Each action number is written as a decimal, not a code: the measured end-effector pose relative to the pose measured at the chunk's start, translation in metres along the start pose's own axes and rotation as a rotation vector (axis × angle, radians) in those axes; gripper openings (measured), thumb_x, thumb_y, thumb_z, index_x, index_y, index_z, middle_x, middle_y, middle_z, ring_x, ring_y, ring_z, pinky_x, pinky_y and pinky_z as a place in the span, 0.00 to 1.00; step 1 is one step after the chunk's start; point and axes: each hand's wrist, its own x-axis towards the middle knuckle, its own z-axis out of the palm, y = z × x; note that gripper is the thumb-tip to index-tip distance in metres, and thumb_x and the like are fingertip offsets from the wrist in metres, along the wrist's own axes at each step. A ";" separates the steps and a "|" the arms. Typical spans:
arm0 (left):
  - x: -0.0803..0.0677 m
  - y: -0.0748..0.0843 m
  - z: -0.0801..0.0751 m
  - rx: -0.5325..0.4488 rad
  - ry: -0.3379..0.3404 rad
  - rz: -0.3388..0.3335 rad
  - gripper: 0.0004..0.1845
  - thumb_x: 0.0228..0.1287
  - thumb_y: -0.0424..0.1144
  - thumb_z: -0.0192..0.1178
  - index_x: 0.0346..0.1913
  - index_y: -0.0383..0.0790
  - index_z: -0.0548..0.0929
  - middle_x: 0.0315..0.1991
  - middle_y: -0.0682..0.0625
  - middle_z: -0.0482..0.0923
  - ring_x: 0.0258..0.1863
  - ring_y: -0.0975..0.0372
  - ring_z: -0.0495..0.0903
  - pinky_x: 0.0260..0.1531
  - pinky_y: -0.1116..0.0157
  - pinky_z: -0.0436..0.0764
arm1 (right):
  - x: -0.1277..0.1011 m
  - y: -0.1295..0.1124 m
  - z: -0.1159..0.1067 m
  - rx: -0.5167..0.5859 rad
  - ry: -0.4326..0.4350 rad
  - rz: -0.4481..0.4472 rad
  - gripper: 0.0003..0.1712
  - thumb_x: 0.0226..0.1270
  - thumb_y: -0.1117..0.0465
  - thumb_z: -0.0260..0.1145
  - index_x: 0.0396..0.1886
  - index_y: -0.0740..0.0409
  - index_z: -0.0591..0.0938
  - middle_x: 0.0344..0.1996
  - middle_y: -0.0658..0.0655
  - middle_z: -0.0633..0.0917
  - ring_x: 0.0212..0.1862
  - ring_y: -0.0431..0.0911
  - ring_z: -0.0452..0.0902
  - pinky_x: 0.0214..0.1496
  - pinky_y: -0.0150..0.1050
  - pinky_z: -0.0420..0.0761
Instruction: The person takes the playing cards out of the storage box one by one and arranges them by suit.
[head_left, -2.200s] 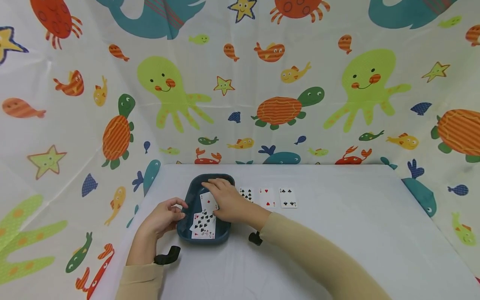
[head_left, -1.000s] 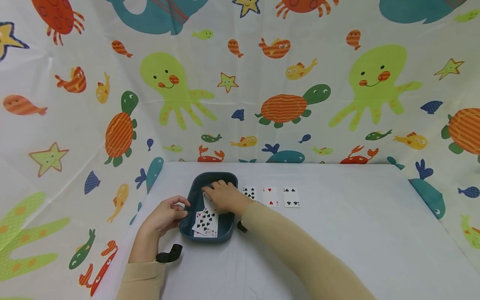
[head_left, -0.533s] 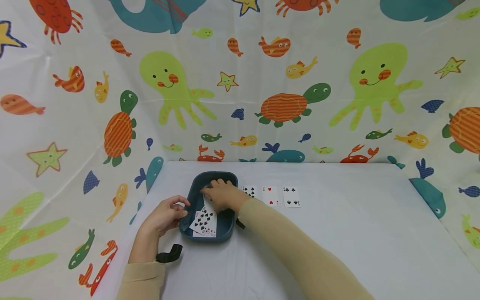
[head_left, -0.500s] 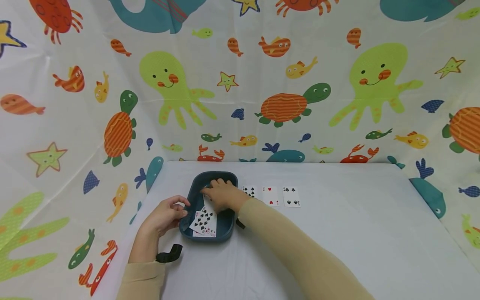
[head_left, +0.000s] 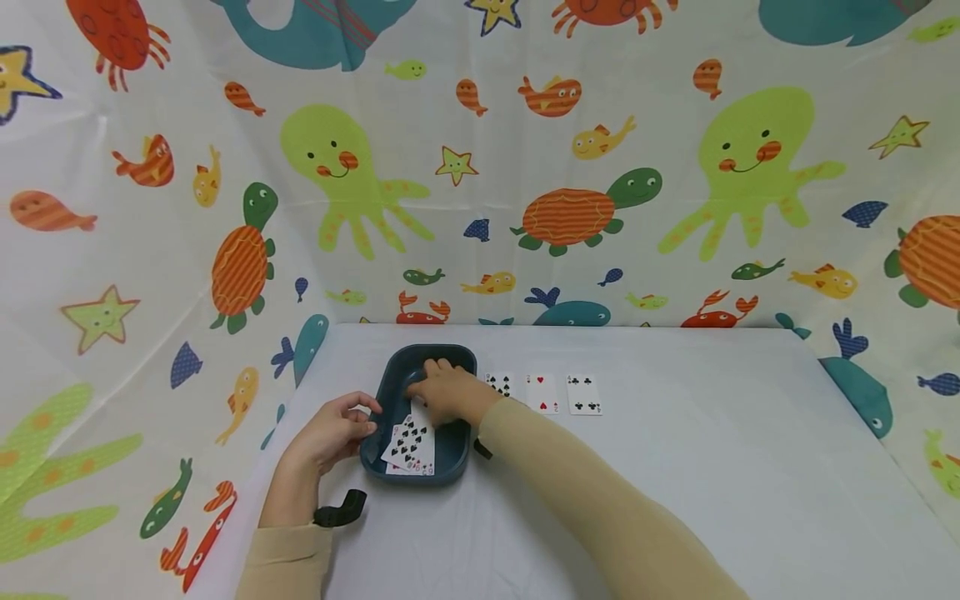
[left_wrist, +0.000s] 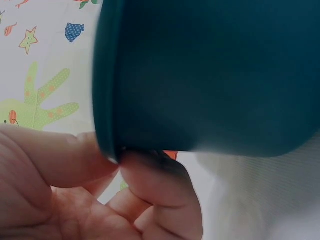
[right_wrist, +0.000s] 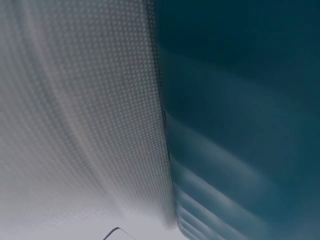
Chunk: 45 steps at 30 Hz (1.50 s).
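My left hand [head_left: 337, 429] pinches the left rim of a dark blue tray [head_left: 386, 392]. In the left wrist view, thumb and curled finger close on the tray wall [left_wrist: 200, 90]. Inside the tray, my right hand [head_left: 450, 393] reaches over a white playing card [head_left: 421, 412], with bent fingers and thumb tip by its upper end. The hand hides most of that card, and I cannot tell whether it is pinched. Below it, overlapping playing cards [head_left: 408, 450] lie face up, a spade card on top. The right wrist view has only the tray's outer wall [right_wrist: 240, 125] and white cloth.
To the right of the tray, a row of three face-up cards lies on the white table [head_left: 675, 467]: a spade card [head_left: 498, 384], a two of hearts [head_left: 542, 394] and a four of clubs [head_left: 583, 395]. A sea-animal curtain [head_left: 480, 167] hangs behind.
Over two seconds my right hand has come lower over the upper card, covering its diamond, and its forearm has swung left. Lately it shifted slightly right. The left hand keeps its hold.
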 end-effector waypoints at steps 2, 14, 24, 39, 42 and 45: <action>0.000 0.000 0.000 0.000 0.000 -0.002 0.16 0.75 0.29 0.61 0.62 0.35 0.79 0.33 0.48 0.76 0.33 0.54 0.79 0.34 0.63 0.84 | 0.000 0.000 0.000 0.001 0.002 -0.001 0.40 0.66 0.49 0.79 0.75 0.24 0.76 0.75 0.58 0.70 0.69 0.51 0.67 0.79 0.52 0.73; 0.000 -0.001 -0.001 -0.007 -0.001 0.002 0.16 0.75 0.29 0.60 0.62 0.35 0.79 0.32 0.49 0.76 0.33 0.55 0.78 0.33 0.64 0.83 | 0.003 0.002 -0.001 0.042 0.001 0.007 0.42 0.62 0.49 0.82 0.75 0.35 0.77 0.73 0.59 0.71 0.66 0.51 0.66 0.74 0.48 0.78; -0.001 -0.001 0.001 -0.014 -0.005 0.013 0.15 0.75 0.28 0.61 0.61 0.34 0.79 0.31 0.50 0.75 0.33 0.55 0.77 0.32 0.64 0.82 | 0.006 0.004 0.002 0.051 0.102 0.035 0.44 0.61 0.47 0.82 0.76 0.40 0.75 0.68 0.59 0.73 0.61 0.51 0.65 0.70 0.47 0.77; -0.001 0.000 0.001 -0.011 -0.011 0.025 0.16 0.74 0.28 0.61 0.61 0.34 0.78 0.31 0.49 0.75 0.33 0.55 0.77 0.32 0.63 0.81 | 0.009 0.005 0.005 0.038 0.144 0.037 0.45 0.57 0.43 0.83 0.74 0.40 0.76 0.66 0.57 0.75 0.60 0.50 0.66 0.68 0.47 0.78; -0.002 0.000 0.001 -0.004 -0.008 0.021 0.16 0.75 0.28 0.61 0.62 0.34 0.78 0.31 0.49 0.75 0.34 0.55 0.77 0.33 0.63 0.81 | 0.008 0.005 0.004 0.044 0.155 0.035 0.44 0.58 0.44 0.82 0.74 0.40 0.76 0.66 0.57 0.74 0.60 0.50 0.65 0.70 0.47 0.77; -0.001 0.000 0.001 -0.002 -0.007 0.015 0.16 0.75 0.28 0.61 0.62 0.35 0.78 0.31 0.49 0.76 0.33 0.55 0.78 0.32 0.63 0.81 | 0.007 0.005 0.003 0.040 0.173 0.031 0.44 0.58 0.45 0.81 0.75 0.39 0.76 0.65 0.57 0.74 0.61 0.50 0.66 0.69 0.46 0.77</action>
